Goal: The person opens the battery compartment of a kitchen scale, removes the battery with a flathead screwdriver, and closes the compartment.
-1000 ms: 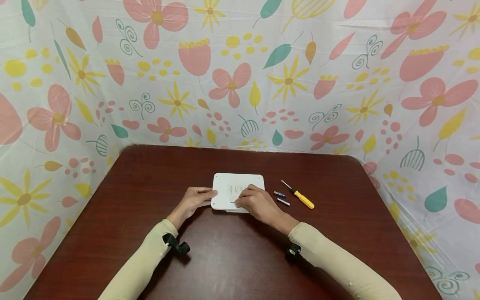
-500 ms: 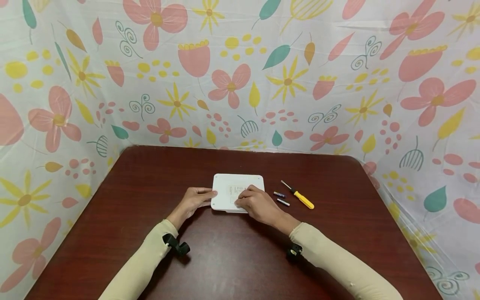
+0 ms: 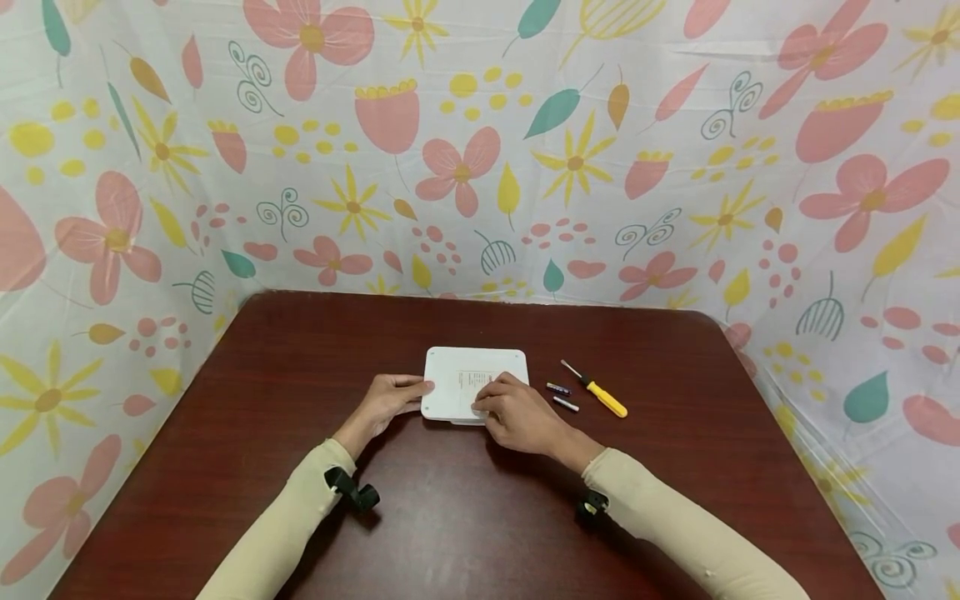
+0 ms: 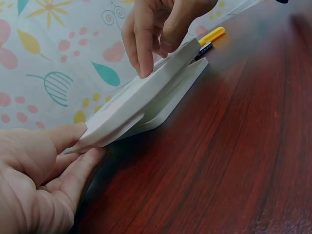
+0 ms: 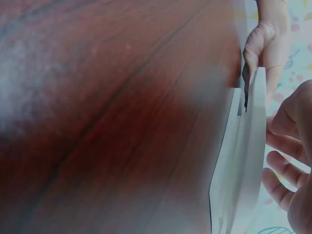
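Note:
A flat white device with rounded corners and a printed label lies face down near the table's middle. My left hand pinches its left edge, thumb on top and fingers below, as the left wrist view shows. My right hand is over the device's right part, fingertips pressing on the labelled back and holding nothing visible. In the left wrist view the device's body stands at an angle to a thin white flap under it. My right palm covers the device's lower right corner in the head view.
Two small batteries, one dark and one silver, lie right of the device. Beyond them is a yellow-handled screwdriver. The brown wooden table meets a floral curtain at its back edge.
A small white cover near my right fingertips stood out from the device's back a second ago; now it looks flush. My right hand has shifted slightly right; the left stays put.

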`<state>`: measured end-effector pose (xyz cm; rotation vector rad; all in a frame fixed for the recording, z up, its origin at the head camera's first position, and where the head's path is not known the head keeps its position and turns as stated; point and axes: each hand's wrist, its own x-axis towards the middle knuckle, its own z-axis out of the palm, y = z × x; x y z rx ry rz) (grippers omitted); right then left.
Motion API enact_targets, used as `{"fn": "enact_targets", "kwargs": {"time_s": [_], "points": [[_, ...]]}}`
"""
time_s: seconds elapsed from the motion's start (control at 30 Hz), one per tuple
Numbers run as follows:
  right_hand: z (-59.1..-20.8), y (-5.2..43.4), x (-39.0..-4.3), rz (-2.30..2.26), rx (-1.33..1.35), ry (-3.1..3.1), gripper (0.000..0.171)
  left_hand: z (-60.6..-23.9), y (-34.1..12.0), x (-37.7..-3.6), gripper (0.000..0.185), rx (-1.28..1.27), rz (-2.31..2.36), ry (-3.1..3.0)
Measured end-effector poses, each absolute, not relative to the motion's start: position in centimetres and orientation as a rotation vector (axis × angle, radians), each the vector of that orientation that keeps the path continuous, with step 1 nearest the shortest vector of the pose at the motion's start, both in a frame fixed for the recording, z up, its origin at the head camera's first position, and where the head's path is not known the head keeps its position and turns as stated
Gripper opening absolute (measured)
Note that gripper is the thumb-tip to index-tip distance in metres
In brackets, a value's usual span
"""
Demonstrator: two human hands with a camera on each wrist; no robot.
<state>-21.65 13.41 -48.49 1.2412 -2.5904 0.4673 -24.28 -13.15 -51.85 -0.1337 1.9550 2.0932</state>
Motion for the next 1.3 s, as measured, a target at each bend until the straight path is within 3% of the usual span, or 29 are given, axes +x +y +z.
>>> {"fn": "enact_targets", "kwargs": {"time_s": [0.77,1.3], "points": [[-47.5,15.5,-21.3,0.471,1.136,-2.676,0.019,-50.9,-13.0,-24.1,0.035,-0.039,1.999,2.05],[-47.1,19.2,-23.0,0.823,0.439,-2.841,0.024,-50.8,-13.4,-23.8,0.045,0.004,1.956,2.077]]}}
